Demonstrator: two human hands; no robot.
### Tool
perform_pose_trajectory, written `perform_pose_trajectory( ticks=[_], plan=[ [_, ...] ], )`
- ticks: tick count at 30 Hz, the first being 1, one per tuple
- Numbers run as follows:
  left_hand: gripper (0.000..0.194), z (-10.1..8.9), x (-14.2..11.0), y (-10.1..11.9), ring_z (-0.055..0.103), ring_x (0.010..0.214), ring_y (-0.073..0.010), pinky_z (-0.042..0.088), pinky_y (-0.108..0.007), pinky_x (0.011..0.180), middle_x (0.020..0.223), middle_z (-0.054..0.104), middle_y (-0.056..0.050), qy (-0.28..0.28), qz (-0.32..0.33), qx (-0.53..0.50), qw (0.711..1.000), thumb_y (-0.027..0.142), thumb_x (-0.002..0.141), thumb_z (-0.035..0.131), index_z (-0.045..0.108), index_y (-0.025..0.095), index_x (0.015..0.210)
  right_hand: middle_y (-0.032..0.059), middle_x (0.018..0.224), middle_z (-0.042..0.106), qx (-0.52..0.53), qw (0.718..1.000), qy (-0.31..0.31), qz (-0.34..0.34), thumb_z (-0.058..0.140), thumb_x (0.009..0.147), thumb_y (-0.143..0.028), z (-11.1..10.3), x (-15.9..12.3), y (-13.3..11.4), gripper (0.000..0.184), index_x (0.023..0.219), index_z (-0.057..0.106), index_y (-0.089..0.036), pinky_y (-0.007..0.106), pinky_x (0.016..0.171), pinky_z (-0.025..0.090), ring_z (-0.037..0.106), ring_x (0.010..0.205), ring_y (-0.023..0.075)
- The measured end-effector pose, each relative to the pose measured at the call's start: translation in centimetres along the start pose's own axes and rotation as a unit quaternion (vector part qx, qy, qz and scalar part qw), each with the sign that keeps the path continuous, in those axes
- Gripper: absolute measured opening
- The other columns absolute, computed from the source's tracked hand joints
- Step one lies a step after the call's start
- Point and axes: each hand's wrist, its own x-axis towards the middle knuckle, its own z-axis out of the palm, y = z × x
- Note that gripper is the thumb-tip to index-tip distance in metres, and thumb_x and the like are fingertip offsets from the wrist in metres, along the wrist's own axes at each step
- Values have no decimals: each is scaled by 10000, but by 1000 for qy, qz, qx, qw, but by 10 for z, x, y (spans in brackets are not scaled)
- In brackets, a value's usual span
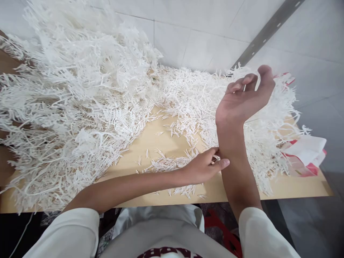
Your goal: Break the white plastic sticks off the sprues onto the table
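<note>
Left hand [205, 166] loosely open, touching right forearm [234, 154], right hand [242, 96] raised, half-open, two white heaps [88, 86] [192, 89], perhaps plastic

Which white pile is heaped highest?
The left pile, at the table's left end; the pile behind the right hand and the small one by the left hand lie lower.

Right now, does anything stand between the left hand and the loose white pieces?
Nothing visible blocks the left hand from the loose white pieces beside it. Its fingers touch the right forearm, which stands to its right.
</note>
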Motion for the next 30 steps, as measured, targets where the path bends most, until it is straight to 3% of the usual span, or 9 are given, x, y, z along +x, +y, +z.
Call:
perform_pose_trajectory(
  ticks=[3, 6, 9, 10, 16, 22, 25, 28, 30],
  plan=[
    [288, 5, 4, -18, 629, 931, -150, 505, -310, 864, 1122, 639, -96, 51, -10, -37, 998, 334, 826, 670, 542, 215, 1055, 36, 853, 502, 38, 999, -10, 3, 454, 884, -577, 6, -5, -12, 306, 1012, 445, -300, 335, 687, 506, 610, 888, 209],
    [211, -9, 10, -15, 621, 788, -127, 507, -284, 770, 888, 650, -54, 5, -58, -13, 998, 179, 755, 705, 528, 192, 871, 1, 749, 409, 76, 997, -22, 13, 447, 902, -492, 13, -14, -25, 198, 940, 454, -298, 317, 630, 485, 559, 706, 160],
    [104, -39, 13, 8, 634, 775, -151, 475, -297, 726, 826, 684, -40, -137, -12, 238, 962, 91, 773, 600, 601, 186, 816, -3, 719, 423, 36, 997, -66, -3, 452, 921, -472, 18, -19, -32, 181, 885, 483, -297, 324, 588, 459, 510, 621, 147],
    [150, -52, 13, 18, 643, 806, -165, 470, -311, 746, 852, 701, -47, -127, 16, 328, 936, 60, 779, 548, 624, 184, 818, 0, 716, 457, 5, 995, -95, -6, 467, 921, -480, 19, -20, -31, 190, 875, 502, -299, 329, 576, 447, 508, 612, 150],
    [285, -136, 11, 61, 584, 1110, -255, 439, -432, 967, 1202, 668, -94, 163, 94, 552, 813, 182, 871, 496, 635, 188, 1119, 36, 925, 626, -237, 906, -349, 47, 517, 909, -459, 18, -22, -6, 231, 899, 622, -253, 357, 735, 500, 594, 777, 164],
    [518, -197, 0, 71, 318, 1372, -370, 180, -632, 1130, 1359, 554, -48, 416, 80, 577, 698, 434, 861, 598, 500, 291, 1349, 79, 1264, 523, -359, 692, -625, 50, 641, 820, -419, 10, -31, 14, 409, 1212, 621, -302, 415, 898, 495, 603, 1010, 246],
    [391, -216, 1, 69, 480, 1238, -368, 252, -626, 1079, 1315, 573, -110, 440, 7, 574, 690, 375, 891, 536, 572, 238, 1255, 83, 1208, 556, -393, 643, -654, 62, 605, 853, -417, 10, -32, 1, 363, 1194, 639, -296, 406, 888, 481, 597, 1011, 246],
    [250, -221, 4, 70, 558, 1142, -332, 340, -553, 1042, 1233, 594, -136, 403, 25, 593, 697, 279, 921, 448, 643, 186, 1045, 70, 1142, 588, -384, 674, -631, 28, 564, 889, -467, 13, -31, -34, 281, 1067, 690, -289, 373, 835, 472, 601, 953, 218],
    [224, -217, 4, 75, 562, 1125, -306, 374, -495, 1033, 1138, 615, -122, 382, 72, 583, 714, 284, 929, 442, 643, 188, 936, 50, 1044, 647, -286, 662, -692, 27, 578, 892, -481, 13, -34, -67, 262, 946, 715, -264, 324, 792, 476, 617, 918, 186]
  ],
)
